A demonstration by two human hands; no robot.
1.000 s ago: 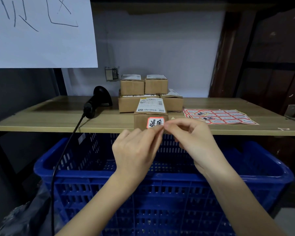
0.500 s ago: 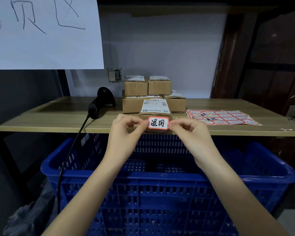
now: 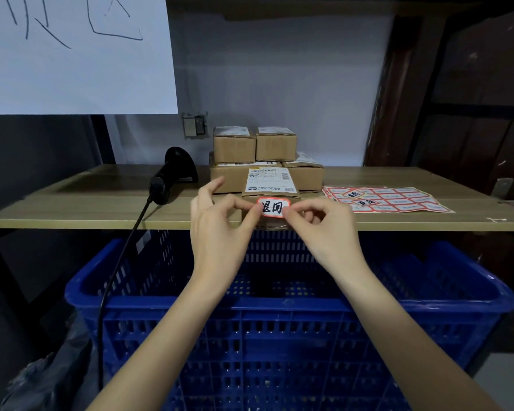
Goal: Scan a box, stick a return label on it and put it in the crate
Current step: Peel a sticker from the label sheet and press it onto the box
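A small cardboard box with a white shipping label on top sits at the front edge of the wooden table. A red-bordered return label with black characters lies against the box's front face. My left hand pinches the label's left edge with thumb and forefinger. My right hand pinches its right edge. A blue plastic crate stands below the table edge, under my forearms.
A black barcode scanner rests on the table at the left, its cable hanging down in front of the crate. Several cardboard boxes are stacked behind. A sheet of red labels lies at the right. White paper hangs at upper left.
My hands have spread apart along the label and pressed it onto the box's front face. The left hand's other fingers have lifted.
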